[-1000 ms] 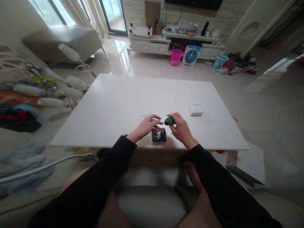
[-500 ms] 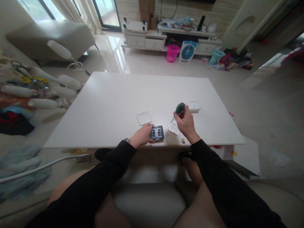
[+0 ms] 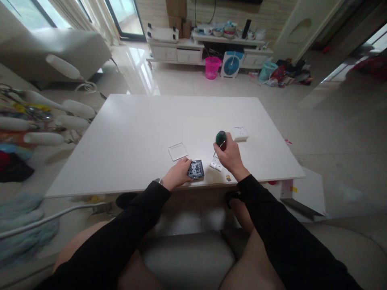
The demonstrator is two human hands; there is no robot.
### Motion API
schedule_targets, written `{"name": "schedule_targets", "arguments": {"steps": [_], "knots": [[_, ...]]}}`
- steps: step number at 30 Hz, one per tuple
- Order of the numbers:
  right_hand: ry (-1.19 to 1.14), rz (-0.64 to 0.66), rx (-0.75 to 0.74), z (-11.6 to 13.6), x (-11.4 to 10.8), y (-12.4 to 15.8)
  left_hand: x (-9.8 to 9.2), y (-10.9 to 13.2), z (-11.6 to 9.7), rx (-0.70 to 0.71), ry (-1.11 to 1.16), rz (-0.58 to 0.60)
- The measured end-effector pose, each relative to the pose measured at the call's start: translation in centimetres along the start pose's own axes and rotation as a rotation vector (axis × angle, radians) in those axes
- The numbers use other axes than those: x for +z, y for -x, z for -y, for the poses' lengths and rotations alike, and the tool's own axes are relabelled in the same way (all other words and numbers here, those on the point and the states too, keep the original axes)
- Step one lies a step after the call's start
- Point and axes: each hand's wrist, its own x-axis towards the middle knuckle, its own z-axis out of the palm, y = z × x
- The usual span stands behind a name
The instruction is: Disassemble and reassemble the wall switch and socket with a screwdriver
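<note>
**Two hands at a switch block by the desk's near edge**

The left hand [image 3: 177,176] lies at the near edge of the white desk [image 3: 136,133]. Its grip is pinched on the left side of a dark switch block [image 3: 196,169], which lies flat. Small white caps [image 3: 215,164] sit just right of the block. Over them the right hand [image 3: 232,156] has its grip wrapped round a green-handled screwdriver [image 3: 220,138], handle up, shaft slanting down toward the caps. A clear square plate [image 3: 177,151] lies just beyond the block, and a white socket [image 3: 240,133] lies farther right.
</note>
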Motion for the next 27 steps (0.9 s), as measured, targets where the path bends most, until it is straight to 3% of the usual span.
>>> {"name": "schedule_targets", "arguments": {"steps": [18,27], "knots": [[0.021,0.017,0.007,-0.1,0.2,0.0,0.3,0.2,-0.2,-0.042,0.026,0.017],[0.02,0.025,-0.004,-0.3,0.3,0.1,0.3,-0.3,0.8,0.003,-0.001,-0.019]]}}
